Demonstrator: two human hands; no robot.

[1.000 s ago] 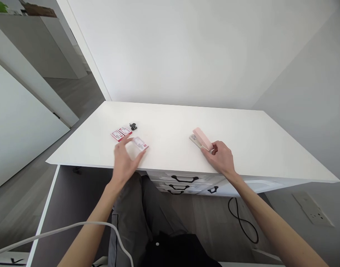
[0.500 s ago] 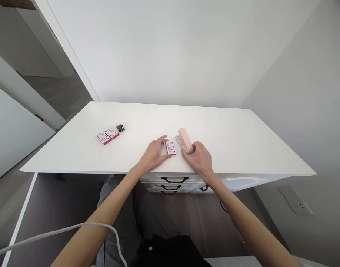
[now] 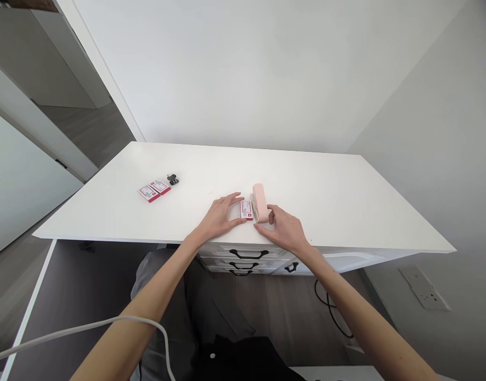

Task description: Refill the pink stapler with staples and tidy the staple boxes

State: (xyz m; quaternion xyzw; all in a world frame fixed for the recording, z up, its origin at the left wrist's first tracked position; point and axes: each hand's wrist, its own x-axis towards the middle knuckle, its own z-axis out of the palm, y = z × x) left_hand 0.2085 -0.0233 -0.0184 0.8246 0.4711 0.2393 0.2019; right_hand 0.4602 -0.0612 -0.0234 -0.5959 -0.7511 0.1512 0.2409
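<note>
A small red-and-white box [image 3: 246,210] lies flat near the desk's front edge. My left hand [image 3: 223,216] is curved around its left side, thumb at the near edge and fingertips at the far edge. Right beside the box stands a pink stapler [image 3: 260,202] with a pale base, its long side next to the box. The thumb of my right hand [image 3: 285,227] is at the stapler's near end, and the fingers bend against its right side. Whether the stapler touches the box is hard to make out.
Two more red-and-white boxes [image 3: 154,190] lie side by side at the desk's left, with small black clips [image 3: 172,179] just behind them. The white desk [image 3: 338,201] backs onto a wall. A white cable [image 3: 88,325] crosses in front of my left forearm.
My right hand has turned the stapler straighter and brought it left, close against the box. My left hand stays around the box. The view has shifted slightly.
</note>
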